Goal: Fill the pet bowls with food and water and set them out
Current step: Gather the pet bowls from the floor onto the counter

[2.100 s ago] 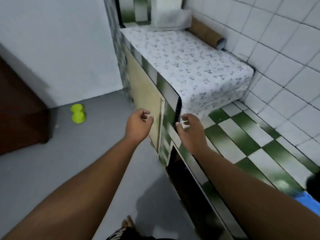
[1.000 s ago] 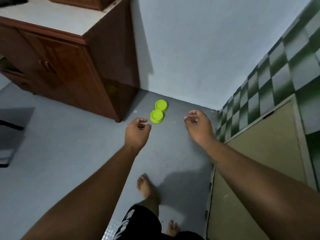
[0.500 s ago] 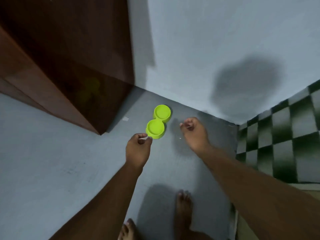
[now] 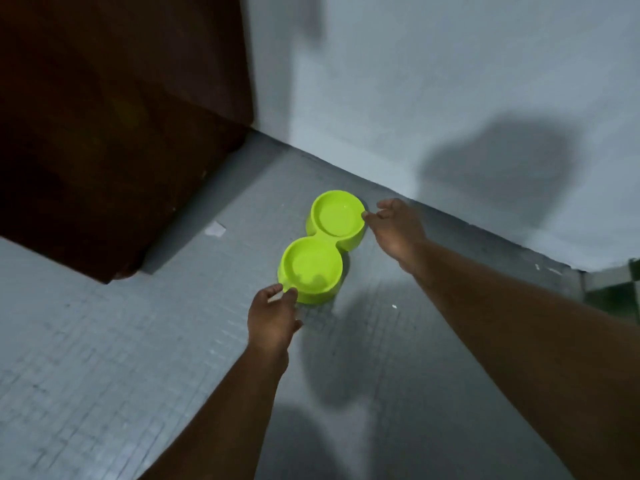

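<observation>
A lime-green double pet bowl (image 4: 320,247), two round dishes joined in one piece, sits on the grey floor near the corner of the wall. Both dishes look empty. My left hand (image 4: 273,318) is at the near dish, with thumb and fingers pinching its front rim. My right hand (image 4: 396,225) is at the far dish, fingertips touching its right rim. The bowl rests flat on the floor.
A dark brown wooden cabinet (image 4: 114,126) stands to the left, close to the bowl. The pale wall (image 4: 433,81) runs behind it. A small white scrap (image 4: 214,229) lies on the floor beside the cabinet. Green-and-white tiling (image 4: 623,285) shows at the right edge.
I have turned from the counter and come close to the bowl. Both hands have reached forward and now touch its two ends.
</observation>
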Tool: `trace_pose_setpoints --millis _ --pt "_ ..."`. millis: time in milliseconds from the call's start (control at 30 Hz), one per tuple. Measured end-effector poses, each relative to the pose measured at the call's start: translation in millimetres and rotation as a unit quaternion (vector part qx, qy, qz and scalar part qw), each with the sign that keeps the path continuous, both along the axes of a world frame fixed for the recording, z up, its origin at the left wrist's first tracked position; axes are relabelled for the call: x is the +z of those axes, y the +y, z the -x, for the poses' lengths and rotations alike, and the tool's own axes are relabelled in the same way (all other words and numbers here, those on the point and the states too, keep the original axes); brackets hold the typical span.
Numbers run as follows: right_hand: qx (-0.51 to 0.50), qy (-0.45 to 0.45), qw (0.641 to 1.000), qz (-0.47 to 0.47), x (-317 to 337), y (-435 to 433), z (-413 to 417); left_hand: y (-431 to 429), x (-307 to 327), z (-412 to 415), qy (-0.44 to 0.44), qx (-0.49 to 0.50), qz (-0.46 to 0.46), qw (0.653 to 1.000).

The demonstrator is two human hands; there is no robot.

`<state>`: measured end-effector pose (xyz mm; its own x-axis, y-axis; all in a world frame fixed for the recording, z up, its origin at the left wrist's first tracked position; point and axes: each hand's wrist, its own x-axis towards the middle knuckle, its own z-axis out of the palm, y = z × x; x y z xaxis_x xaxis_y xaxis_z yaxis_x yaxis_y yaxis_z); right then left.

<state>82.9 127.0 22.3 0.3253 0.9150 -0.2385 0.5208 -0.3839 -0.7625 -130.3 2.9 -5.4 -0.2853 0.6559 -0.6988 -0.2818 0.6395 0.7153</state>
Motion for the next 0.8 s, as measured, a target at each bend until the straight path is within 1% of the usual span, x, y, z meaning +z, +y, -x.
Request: trace_pose_setpoints --millis 100,233,267,367,433,500,633,700,800 --pt "0.025 -0.015 1.000 0.001 -22.8 45.5 -3.8 19.3 -28.9 -12.8 0.021 0.017 -0.001 1.000" --pt "0.058 -0.043 0.997 0.014 -43.6 90.3 -0.1 32.7 -51.6 -22.7 0.043 0.019 -0.006 0.999" --pt "0.065 -0.049 0.996 0.025 -49.7 98.0 0.4 34.4 -54.6 -23.9 0.048 0.014 -0.007 0.999" --pt "0.104 -0.072 0.987 0.099 -68.3 108.1 -0.9 37.3 -58.7 -27.7 0.067 -0.003 -0.011 0.998" --pt "0.113 -0.077 0.984 0.115 -78.2 107.2 -3.1 38.6 -59.9 -29.4 0.083 -0.008 -0.031 0.996" --pt "0.087 -0.068 0.991 0.081 -84.7 103.8 -6.5 39.7 -59.9 -30.7 0.107 -0.002 -0.056 0.993" --pt "0.044 -0.085 0.995 0.017 -84.0 93.4 -13.5 40.4 -55.1 -30.7 0.129 0.025 -0.088 0.987" --pt "0.020 -0.083 0.996 -0.004 -74.8 86.3 -16.2 43.8 -51.0 -27.6 0.137 0.040 -0.097 0.985" --pt "-0.027 -0.070 0.996 -0.045 -42.7 69.4 -17.3 48.4 -34.4 -18.0 0.155 0.044 -0.118 0.980"
